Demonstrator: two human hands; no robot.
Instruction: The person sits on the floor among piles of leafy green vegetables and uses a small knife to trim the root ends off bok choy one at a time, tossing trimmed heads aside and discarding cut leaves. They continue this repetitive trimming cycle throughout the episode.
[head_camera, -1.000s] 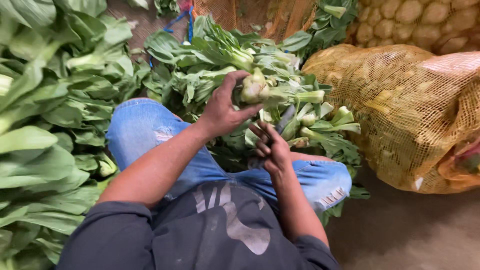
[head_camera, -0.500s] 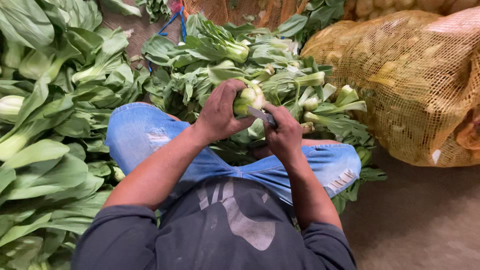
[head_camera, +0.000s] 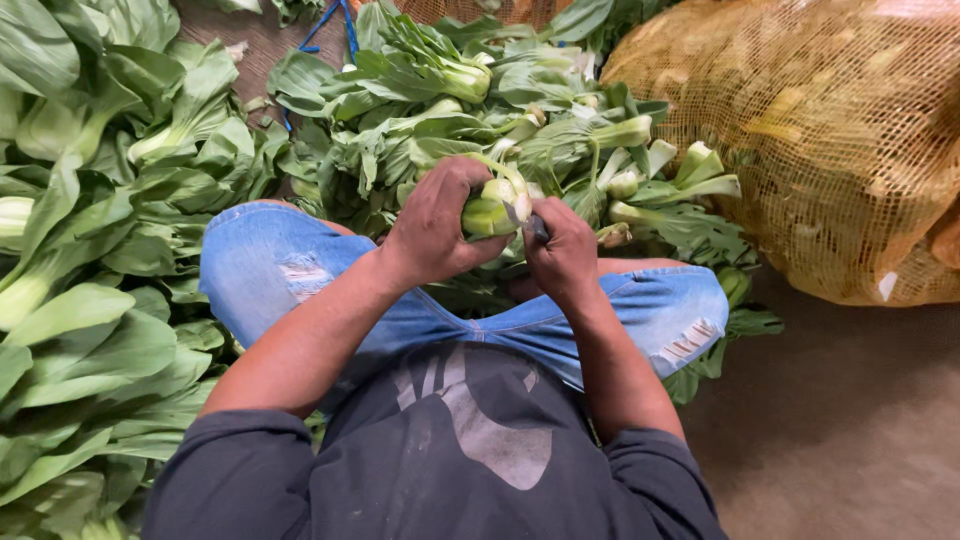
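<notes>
The small dark knife (head_camera: 538, 228) is mostly hidden inside the right hand (head_camera: 562, 256), whose fingers are curled tight around it. The left hand (head_camera: 437, 225) grips a pale green bok choy with a thick white stem (head_camera: 492, 208) above the lap. A moment ago the hands were apart; now they meet. Smooth leafy greens (head_camera: 90, 250) lie around, beside a bumpy yellow net sack (head_camera: 830, 150).

Left hand (head_camera: 435, 225) grips bok choy (head_camera: 492, 208); right hand (head_camera: 562, 252) presses small knife (head_camera: 535, 226) against it.
</notes>
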